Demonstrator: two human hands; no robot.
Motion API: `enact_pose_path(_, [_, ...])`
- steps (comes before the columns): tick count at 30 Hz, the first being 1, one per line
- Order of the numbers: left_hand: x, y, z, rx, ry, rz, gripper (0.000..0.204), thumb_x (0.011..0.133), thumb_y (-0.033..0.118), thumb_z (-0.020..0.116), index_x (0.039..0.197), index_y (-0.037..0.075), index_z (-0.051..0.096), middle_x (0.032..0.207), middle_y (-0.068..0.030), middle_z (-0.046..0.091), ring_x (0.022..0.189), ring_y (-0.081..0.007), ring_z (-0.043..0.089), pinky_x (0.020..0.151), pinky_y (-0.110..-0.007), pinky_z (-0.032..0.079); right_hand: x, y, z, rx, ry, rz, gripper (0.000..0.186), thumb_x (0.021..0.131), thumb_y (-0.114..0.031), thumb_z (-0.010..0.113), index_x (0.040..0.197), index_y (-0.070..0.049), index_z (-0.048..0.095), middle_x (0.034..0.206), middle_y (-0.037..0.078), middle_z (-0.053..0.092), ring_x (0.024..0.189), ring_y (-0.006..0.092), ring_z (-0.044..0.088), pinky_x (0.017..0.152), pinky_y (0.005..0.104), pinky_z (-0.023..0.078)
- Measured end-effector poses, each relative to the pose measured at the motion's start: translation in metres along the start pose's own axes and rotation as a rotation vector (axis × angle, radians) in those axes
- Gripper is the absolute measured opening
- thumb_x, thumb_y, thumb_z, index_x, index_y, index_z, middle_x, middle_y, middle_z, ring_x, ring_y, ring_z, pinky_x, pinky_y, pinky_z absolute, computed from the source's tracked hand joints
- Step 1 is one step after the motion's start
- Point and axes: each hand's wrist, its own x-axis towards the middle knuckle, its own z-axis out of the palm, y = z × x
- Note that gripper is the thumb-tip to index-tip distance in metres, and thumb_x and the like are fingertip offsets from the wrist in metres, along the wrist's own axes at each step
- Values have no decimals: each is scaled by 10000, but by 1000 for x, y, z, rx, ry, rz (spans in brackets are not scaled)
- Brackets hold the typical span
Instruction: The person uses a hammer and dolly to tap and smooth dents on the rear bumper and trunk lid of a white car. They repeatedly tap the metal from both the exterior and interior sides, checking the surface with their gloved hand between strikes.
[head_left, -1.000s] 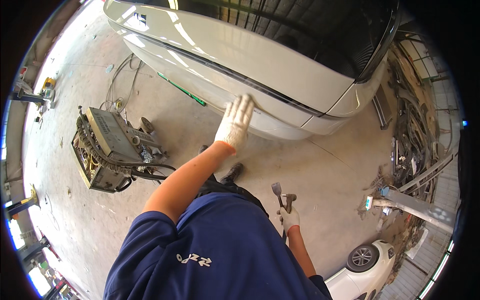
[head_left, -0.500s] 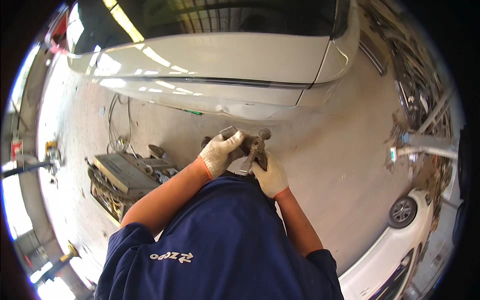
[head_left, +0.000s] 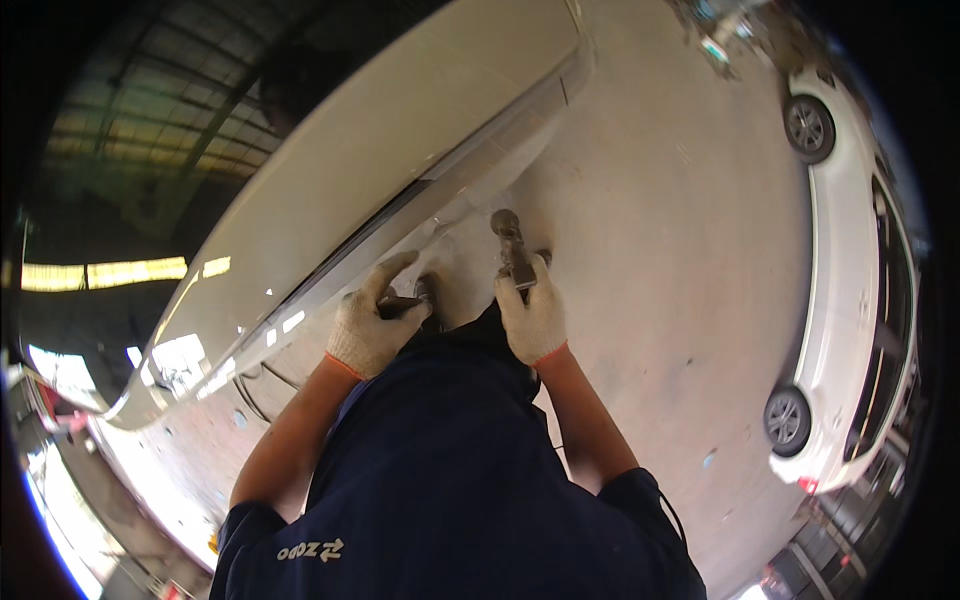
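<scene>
Both forearms come up from the lower edge, bare below short dark-blue sleeves, and bend inward so that the two gloved hands meet close together in front of the chest, right at the lower edge of a white car body panel [head_left: 400, 150].

The left hand [head_left: 368, 325], in a white knit glove with an orange cuff, lies with its palm against the lower strip of the panel. Its thumb is raised along the dark trim line [head_left: 395, 215] and its fingers are curled around a dark cylindrical grip [head_left: 405, 302]; it is clenched on that grip. The wrist is bent back a little and the elbow points down and outward.

The right hand [head_left: 533, 318], in a matching glove, is clenched around the body of a grey power tool [head_left: 513, 250] that stands nearly upright out of the fist, its rounded head at the top, close to the panel's underside. Whether the head touches the panel I cannot tell. The dark grip and the tool sit just beside each other; whether they are one machine is hidden by the hands.

Counted: two gloved hands, one upright tool, one dark grip, one panel in front. On the concrete floor [head_left: 680, 250] to the right stands one other white car [head_left: 860, 300], well apart, showing two wheels.
</scene>
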Motion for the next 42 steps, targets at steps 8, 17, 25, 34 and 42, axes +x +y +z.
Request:
enact_pose_path(8, [12,-20,-30,319,-255,-21,1163,921,149,796,1751,246,-12,998,-163,806,960,-289,790,939,-416,606,-6,-2,68,151,118,-149,306,1044,-260,631,1204,1,618,855,261,690,833,459,694,751,487,524])
enact_pose_path(17, [23,-40,-31,332,-292,15,1180,930,152,786,1747,264,-58,1004,-117,806,940,-251,783,947,-397,607,4,-21,111,161,317,-245,289,1050,-181,562,1212,51,625,905,240,673,812,388,687,748,440,533])
enact_pose_path(25, [26,-37,-36,353,-327,4,1154,929,188,784,1752,230,-24,1079,-144,790,1031,-279,764,982,-410,587,10,-10,119,-40,323,-326,389,1038,-158,603,1392,-1,641,1076,296,710,985,420,736,858,447,559])
enact_pose_path(34, [27,-32,-40,198,-358,-21,1104,913,251,777,1751,260,58,1236,-255,748,1134,-440,734,1062,-486,562,8,-23,116,57,426,-380,377,1061,-190,584,1363,34,616,1076,281,737,951,413,734,870,444,563])
enact_pose_path(42, [26,-40,-37,167,-346,0,1092,916,233,779,1751,266,76,1339,-241,714,1190,-403,720,1102,-459,543,14,-10,116,-80,399,-287,314,1032,-174,565,1236,40,671,1002,253,741,910,396,723,849,442,557])
